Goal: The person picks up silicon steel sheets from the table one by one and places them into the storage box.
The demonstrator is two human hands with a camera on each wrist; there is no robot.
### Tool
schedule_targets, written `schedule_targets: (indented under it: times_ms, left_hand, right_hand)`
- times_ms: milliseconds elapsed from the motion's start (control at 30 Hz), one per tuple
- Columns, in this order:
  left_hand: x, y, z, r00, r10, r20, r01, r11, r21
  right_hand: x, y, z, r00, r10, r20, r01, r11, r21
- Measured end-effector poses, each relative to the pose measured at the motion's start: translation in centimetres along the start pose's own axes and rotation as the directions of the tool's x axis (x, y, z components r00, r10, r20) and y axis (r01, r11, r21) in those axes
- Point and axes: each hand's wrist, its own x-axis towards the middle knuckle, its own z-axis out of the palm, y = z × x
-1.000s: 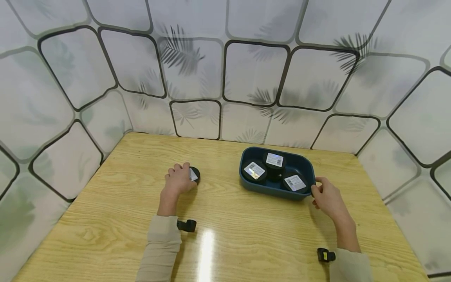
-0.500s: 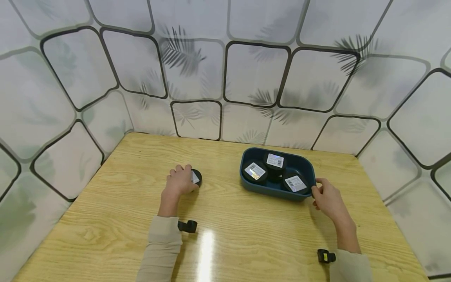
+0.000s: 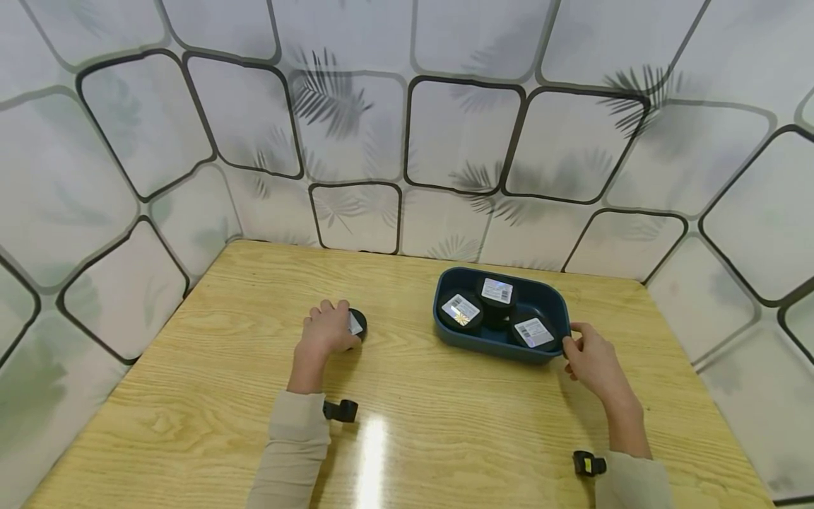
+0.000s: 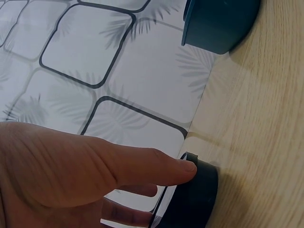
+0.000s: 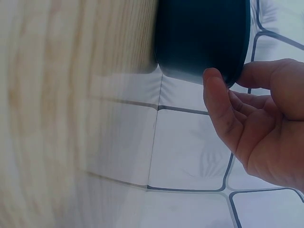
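My left hand (image 3: 327,330) grips a round black tub (image 3: 359,322) with a white label on top. In the left wrist view the thumb (image 4: 156,166) presses the rim of that tub (image 4: 194,194), which stands on the table; the other fingers are partly hidden behind it. To the right is a dark blue rectangular bin (image 3: 477,342) holding three similar black tubs (image 3: 534,331), labels up. My right hand (image 3: 594,359) pinches the bin's right end at the rim. The right wrist view has thumb and fingertips on either side of the bin's wall (image 5: 204,38).
The wooden table (image 3: 407,438) carries the bin towards its back right. A patterned white curtain or sheet (image 3: 356,141) rises behind the table and along both sides. Black wrist cameras (image 3: 341,410) sit on both sleeves.
My left hand and the tub it holds have shifted slightly right and nearer to me. The right hand and the bin stay in place; the whole view drifts a little.
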Motion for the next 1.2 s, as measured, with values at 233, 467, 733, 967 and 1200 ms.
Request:
schedule_targets:
  times_ms: [233,467,733,967,1200]
  left_hand:
    - [-0.13,0.27,-0.13,1.0,-0.005,0.011,0.005,1.0,0.015]
    - [-0.09,0.9,0.12,1.0,0.017,0.018,-0.018,0.999,0.039]
    - [-0.46,0.86,0.21,1.0,0.014,0.015,-0.015,0.999,0.038]
    - [-0.64,0.69,-0.17,1.0,0.004,0.027,-0.004,1.0,0.001]
    - [-0.73,0.77,-0.16,1.0,0.016,0.022,-0.017,1.0,0.009]
  right_hand:
    - [-0.07,-0.17,-0.05,1.0,0.009,0.008,-0.009,1.0,0.001]
    - [-0.06,0.05,-0.3,1.0,0.011,0.0,-0.011,1.0,-0.005]
    - [-0.12,-0.17,-0.05,1.0,-0.007,0.0,0.007,1.0,0.001]
    - [-0.1,-0.41,0.03,1.0,-0.002,0.002,0.002,1.0,-0.002]
    - [0.08,-0.48,-0.08,1.0,0.015,0.01,-0.014,1.0,-0.012]
